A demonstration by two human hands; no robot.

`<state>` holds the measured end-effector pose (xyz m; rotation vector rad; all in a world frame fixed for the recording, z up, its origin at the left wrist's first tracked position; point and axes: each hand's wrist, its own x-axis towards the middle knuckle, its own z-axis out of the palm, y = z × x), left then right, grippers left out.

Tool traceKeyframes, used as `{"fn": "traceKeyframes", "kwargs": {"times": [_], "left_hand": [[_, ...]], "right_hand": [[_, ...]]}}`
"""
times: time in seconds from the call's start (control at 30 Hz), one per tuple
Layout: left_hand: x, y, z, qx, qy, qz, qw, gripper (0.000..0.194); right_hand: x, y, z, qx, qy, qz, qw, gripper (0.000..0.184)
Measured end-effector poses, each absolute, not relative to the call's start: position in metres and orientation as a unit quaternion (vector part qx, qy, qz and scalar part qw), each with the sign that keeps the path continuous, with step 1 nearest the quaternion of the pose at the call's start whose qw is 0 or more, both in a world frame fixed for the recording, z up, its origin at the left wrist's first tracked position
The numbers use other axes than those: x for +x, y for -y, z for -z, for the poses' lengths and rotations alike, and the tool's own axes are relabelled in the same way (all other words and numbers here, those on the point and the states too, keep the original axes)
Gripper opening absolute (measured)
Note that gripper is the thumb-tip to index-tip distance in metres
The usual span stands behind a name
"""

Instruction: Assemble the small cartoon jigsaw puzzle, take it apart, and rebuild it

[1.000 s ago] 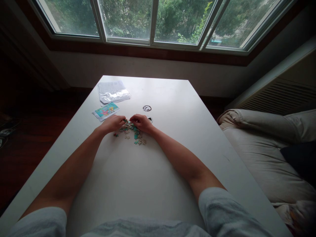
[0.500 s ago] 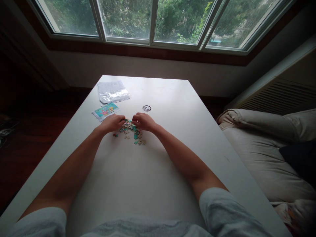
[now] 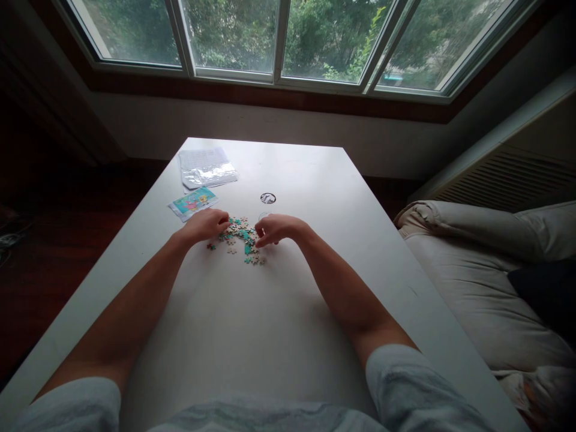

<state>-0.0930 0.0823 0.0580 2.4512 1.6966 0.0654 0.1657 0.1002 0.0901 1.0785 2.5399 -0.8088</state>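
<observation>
A loose heap of small jigsaw puzzle pieces [image 3: 240, 233], teal, cream and multicoloured, lies on the white table [image 3: 252, 336]. At the heap's left edge rests my left hand [image 3: 209, 224], its fingers curled together; whatever is between them is too small to make out. My right hand [image 3: 276, 229] is at the heap's right side, with thumb and fingers apart and the fingertips near the pieces. Just beyond the left hand lies a colourful picture card [image 3: 194, 203] in teal with cartoon figures.
Behind the card is a clear plastic bag with papers [image 3: 207, 168]. A small round dark-rimmed object [image 3: 268, 198] lies past the right hand. A light sofa [image 3: 459, 282] stands right of the table, and a window [image 3: 279, 42] is beyond its far end.
My right hand has shifted right and slightly towards me, its fingers spreading and uncovering more of the heap. The left hand has barely moved.
</observation>
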Motion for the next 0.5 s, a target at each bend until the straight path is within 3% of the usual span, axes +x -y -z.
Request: {"fn": "traceKeyframes", "kwargs": {"times": [0.1, 0.33, 0.5], "left_hand": [[-0.092, -0.082, -0.059, 0.820, -0.566, -0.022, 0.077, 0.032], [-0.086, -0.078, -0.069, 0.839, -0.536, -0.032, 0.093, 0.030], [-0.084, -0.075, -0.074, 0.846, -0.520, -0.022, 0.119, 0.026]], "right_hand": [[0.158, -0.092, -0.082, 0.369, -0.886, 0.246, 0.137, 0.026], [0.142, -0.087, -0.071, 0.362, -0.922, 0.130, 0.041, 0.017], [0.142, -0.091, -0.071, 0.362, -0.923, 0.128, 0.031, 0.019]]}}
